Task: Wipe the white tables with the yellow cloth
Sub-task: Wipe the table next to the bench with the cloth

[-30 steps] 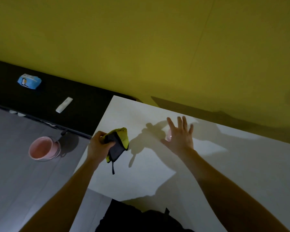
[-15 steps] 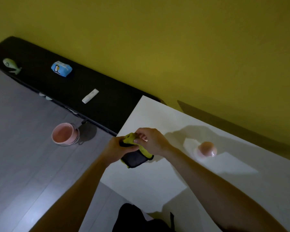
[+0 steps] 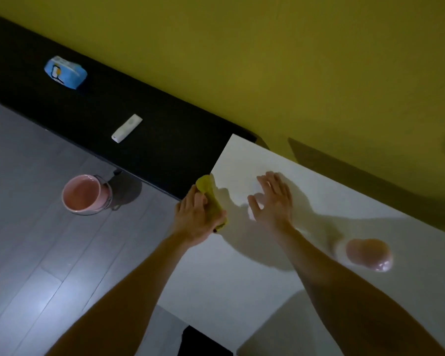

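No readable text, label, brand, number or sign anywhere.

Soft yellow fabric cloth (image 3: 207, 186), bunched into a long wad, a dark sliver at its near end. Lying along the left edge of the smooth white rectangular table (image 3: 242, 273), close to the far corner, gripped from above by the left hand (image 3: 192, 217). Tabletop flat, streaked with shadows.

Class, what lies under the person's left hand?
A bunched yellow cloth, at the white table's edge. The left hand covers part of it, so its full shape stays hidden.
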Demonstrator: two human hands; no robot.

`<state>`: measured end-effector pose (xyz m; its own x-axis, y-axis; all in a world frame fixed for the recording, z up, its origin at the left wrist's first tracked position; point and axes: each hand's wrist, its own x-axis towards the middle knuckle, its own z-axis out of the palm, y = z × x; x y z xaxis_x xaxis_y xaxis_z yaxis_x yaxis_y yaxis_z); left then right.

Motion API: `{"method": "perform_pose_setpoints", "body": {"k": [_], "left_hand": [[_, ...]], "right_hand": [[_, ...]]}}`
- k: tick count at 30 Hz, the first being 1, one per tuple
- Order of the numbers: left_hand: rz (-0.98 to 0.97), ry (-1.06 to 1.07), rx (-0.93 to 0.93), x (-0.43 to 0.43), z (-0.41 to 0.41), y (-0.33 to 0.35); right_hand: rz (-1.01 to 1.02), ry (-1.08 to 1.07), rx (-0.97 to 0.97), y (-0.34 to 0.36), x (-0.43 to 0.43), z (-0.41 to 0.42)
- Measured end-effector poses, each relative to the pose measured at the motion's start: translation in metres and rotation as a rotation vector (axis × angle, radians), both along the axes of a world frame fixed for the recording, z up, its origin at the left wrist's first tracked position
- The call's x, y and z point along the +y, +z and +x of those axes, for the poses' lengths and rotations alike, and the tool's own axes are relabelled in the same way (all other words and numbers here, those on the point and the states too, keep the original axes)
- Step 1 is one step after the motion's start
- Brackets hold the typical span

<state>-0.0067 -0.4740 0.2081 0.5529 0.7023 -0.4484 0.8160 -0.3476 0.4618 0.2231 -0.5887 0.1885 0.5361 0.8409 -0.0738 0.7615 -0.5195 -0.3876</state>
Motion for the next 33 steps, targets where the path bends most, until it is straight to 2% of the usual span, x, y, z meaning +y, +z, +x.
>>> {"method": "perform_pose_setpoints", "body": {"k": [2, 4, 8, 12, 16, 23, 30, 33], "left_hand": [[0.079, 0.143, -0.060, -0.003, 0.003, -0.012], [0.145, 0.144, -0.072, -0.009, 0.005, -0.022], [0.227, 0.170, -0.162, -0.008, 0.021, -0.032], [0.378, 0.114, -0.182, 0.062, 0.098, -0.037], [0.270, 0.123, -0.080, 0.106, 0.162, -0.037], [0.199, 0.149, -0.144, 0.038, 0.054, -0.033], [0.228, 0.117, -0.075, 0.111, 0.170, -0.034], [0.239, 0.118, -0.073, 0.087, 0.128, -0.036]], "right_hand": [[-0.081, 0.077, -0.148, -0.014, -0.010, -0.002], [-0.126, 0.119, -0.230, -0.020, -0.018, -0.004], [-0.102, 0.114, -0.230, -0.018, -0.019, -0.008], [0.003, 0.102, -0.193, -0.021, -0.018, -0.012], [0.074, 0.088, -0.190, -0.027, -0.014, -0.010], [0.063, 0.094, -0.183, -0.027, -0.015, -0.011], [0.118, 0.052, -0.174, -0.026, -0.014, -0.012], [0.109, 0.077, -0.157, -0.027, -0.013, -0.009]]}}
